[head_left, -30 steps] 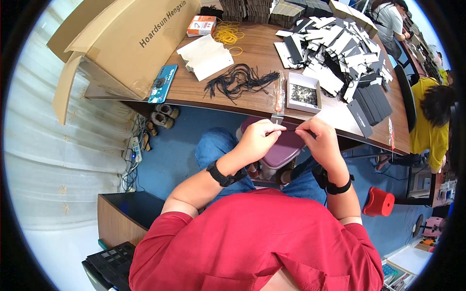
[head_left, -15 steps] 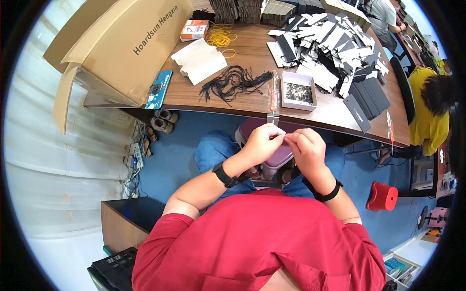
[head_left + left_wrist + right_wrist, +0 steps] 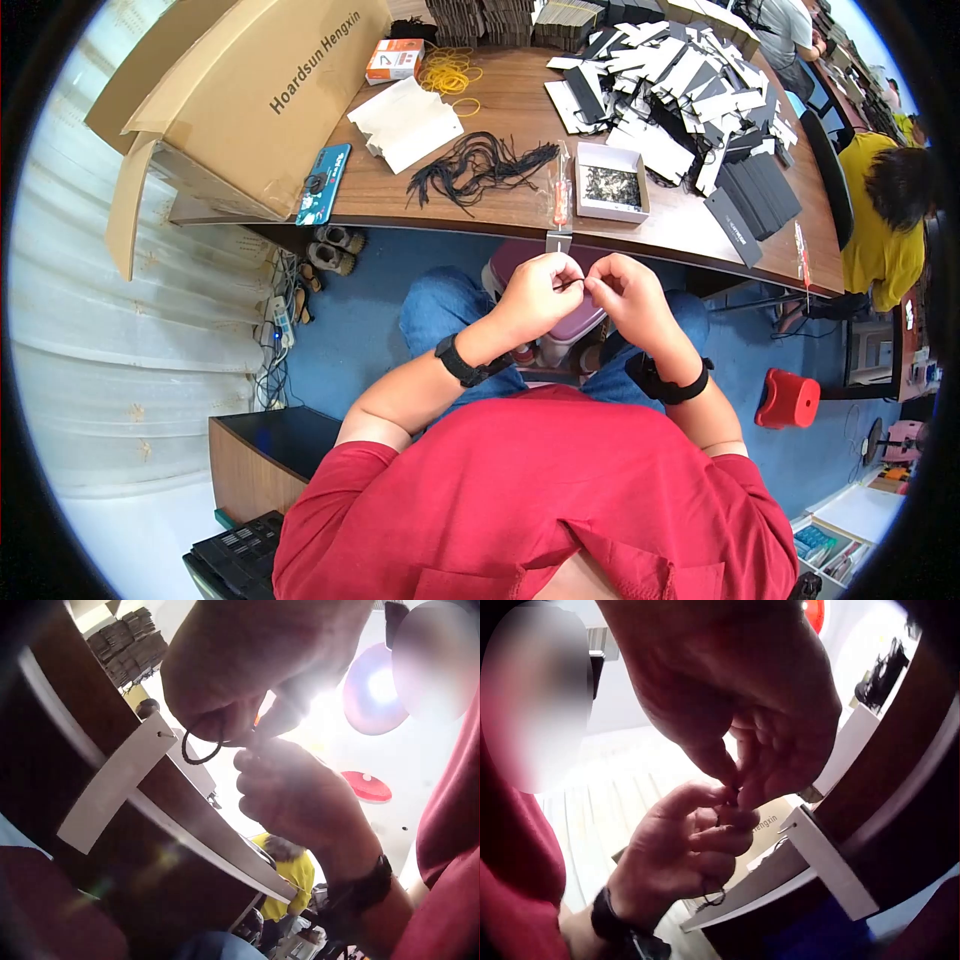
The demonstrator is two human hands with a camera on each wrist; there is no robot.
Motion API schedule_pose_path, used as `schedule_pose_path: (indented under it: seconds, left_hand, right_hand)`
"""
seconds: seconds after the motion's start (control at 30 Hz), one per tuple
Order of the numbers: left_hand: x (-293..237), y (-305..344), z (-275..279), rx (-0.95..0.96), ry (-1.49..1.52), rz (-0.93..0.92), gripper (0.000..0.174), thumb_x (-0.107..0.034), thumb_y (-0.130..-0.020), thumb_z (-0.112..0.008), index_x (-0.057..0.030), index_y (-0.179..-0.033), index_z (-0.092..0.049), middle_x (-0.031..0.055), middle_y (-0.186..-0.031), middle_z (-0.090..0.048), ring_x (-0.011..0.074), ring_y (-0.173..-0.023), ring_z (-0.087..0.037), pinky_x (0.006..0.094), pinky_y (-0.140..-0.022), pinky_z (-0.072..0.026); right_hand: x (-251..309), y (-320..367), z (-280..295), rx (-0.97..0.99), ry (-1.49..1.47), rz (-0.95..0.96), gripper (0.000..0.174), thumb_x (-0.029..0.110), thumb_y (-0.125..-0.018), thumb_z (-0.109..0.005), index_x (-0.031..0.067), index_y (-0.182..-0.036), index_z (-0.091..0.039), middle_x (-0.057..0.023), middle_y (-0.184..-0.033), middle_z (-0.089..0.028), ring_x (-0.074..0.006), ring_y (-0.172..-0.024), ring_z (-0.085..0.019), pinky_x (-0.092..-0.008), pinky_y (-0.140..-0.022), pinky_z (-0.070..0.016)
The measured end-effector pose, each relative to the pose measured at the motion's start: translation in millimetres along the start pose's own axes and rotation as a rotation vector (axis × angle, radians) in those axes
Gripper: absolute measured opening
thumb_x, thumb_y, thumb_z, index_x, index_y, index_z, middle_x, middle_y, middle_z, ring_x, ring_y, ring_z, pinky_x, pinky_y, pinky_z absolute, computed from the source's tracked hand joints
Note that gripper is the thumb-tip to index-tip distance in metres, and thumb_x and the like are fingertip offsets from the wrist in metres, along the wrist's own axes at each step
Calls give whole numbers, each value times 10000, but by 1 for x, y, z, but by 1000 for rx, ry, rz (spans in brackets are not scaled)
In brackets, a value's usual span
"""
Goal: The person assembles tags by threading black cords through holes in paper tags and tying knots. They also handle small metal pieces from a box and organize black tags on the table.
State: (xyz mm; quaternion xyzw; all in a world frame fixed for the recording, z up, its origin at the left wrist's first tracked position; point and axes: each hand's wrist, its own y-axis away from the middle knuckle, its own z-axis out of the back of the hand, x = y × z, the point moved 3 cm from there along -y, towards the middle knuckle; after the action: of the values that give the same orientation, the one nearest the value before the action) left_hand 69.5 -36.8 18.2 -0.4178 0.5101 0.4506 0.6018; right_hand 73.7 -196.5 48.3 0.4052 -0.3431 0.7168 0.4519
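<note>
In front of the table edge, my left hand (image 3: 540,297) and right hand (image 3: 630,300) meet fingertip to fingertip, pinching a thin black cord (image 3: 201,760). A loop of the cord hangs by the left fingers in the left wrist view; its pinched part is mostly hidden by the fingertips. Just beyond the hands, a pale strip with a small hole (image 3: 116,787) juts past the table edge. On the table, a bunch of black cords (image 3: 480,168) lies beside a small white box (image 3: 612,208) of tiny dark pieces.
A heap of black and white tags (image 3: 680,90) covers the table's right side, near a stack of black cards (image 3: 758,195). A large cardboard box (image 3: 245,110), yellow rubber bands (image 3: 448,72) and a white sheet (image 3: 405,125) are at left. A red stool (image 3: 788,398) stands on the floor.
The right hand has moved left toward the left hand. A short stretch of cord showed between them one second ago; now their fingertips meet.
</note>
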Motion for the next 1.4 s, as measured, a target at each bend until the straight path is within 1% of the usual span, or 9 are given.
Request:
schedule_pose_path:
  seconds: [0.17,0.4,0.57,0.67,0.87,0.97,1.1,1.23,1.4]
  left_hand:
    - [-27,7,1,-72,-123,-179,63,7,-824,-608,26,-885,-609,48,-840,-580,81,-754,-569,216,-644,-468]
    - [-31,5,7,4,30,-223,83,4,-849,-603,26,-927,-624,49,-853,-584,107,-788,-590,225,-710,-479]
    - [-10,5,-2,5,376,-70,79,-21,-883,-595,11,-955,-599,21,-855,-591,93,-776,-575,225,-705,-478]
    - [-3,4,-5,-48,496,-57,85,-23,-884,-596,3,-963,-578,20,-856,-598,84,-778,-576,222,-727,-478]
    - [-3,0,-4,-85,482,-19,69,-43,-876,-614,-38,-938,-584,-8,-819,-582,19,-628,-473,159,-536,-377]
    - [-12,2,-1,-11,527,147,51,-73,-883,-611,-52,-925,-591,-32,-750,-545,4,-541,-387,151,-455,-289]
    - [-5,1,-1,217,1025,469,51,-96,-913,-568,-59,-911,-602,-67,-638,-450,7,-462,-303,168,-410,-240]
    - [-5,-1,4,172,969,426,59,-115,-900,-608,-63,-925,-598,-76,-629,-455,2,-474,-330,166,-415,-233]
    - [-5,-1,3,103,876,376,70,-115,-895,-619,-50,-922,-617,-54,-672,-518,3,-491,-350,168,-426,-243]
  right_hand:
    - [-11,-4,-3,233,-869,-436,114,147,-892,-614,40,-854,-608,-27,-730,-600,-94,-577,-547,-222,-527,-437]
    - [-18,-1,-18,399,-1364,-611,175,216,-905,-611,66,-818,-590,-9,-697,-570,-96,-509,-473,-224,-482,-385]
    - [-17,3,-24,302,-1309,-583,235,259,-914,-605,71,-775,-578,13,-648,-550,-81,-519,-455,-210,-485,-353]
    - [-24,1,-28,-13,-921,-368,227,246,-914,-609,67,-778,-577,14,-657,-554,-67,-523,-452,-205,-495,-356]
    - [-6,4,-20,-139,-586,-201,51,1,-848,-630,5,-886,-597,13,-801,-606,-32,-696,-537,-184,-632,-443]
    - [-11,3,-18,-107,-599,-213,54,6,-840,-634,11,-872,-591,19,-787,-592,-37,-695,-531,-187,-617,-439]
    - [-12,2,-20,-160,-660,-175,83,-16,-813,-641,22,-857,-582,12,-787,-582,-48,-686,-529,-196,-594,-437]
    - [11,6,-15,-408,-113,99,126,-34,-774,-664,15,-864,-591,-39,-819,-603,-91,-685,-565,-222,-608,-464]
    - [31,8,-10,-399,96,282,145,-45,-743,-680,13,-862,-620,-97,-836,-614,-166,-667,-606,-258,-595,-492]
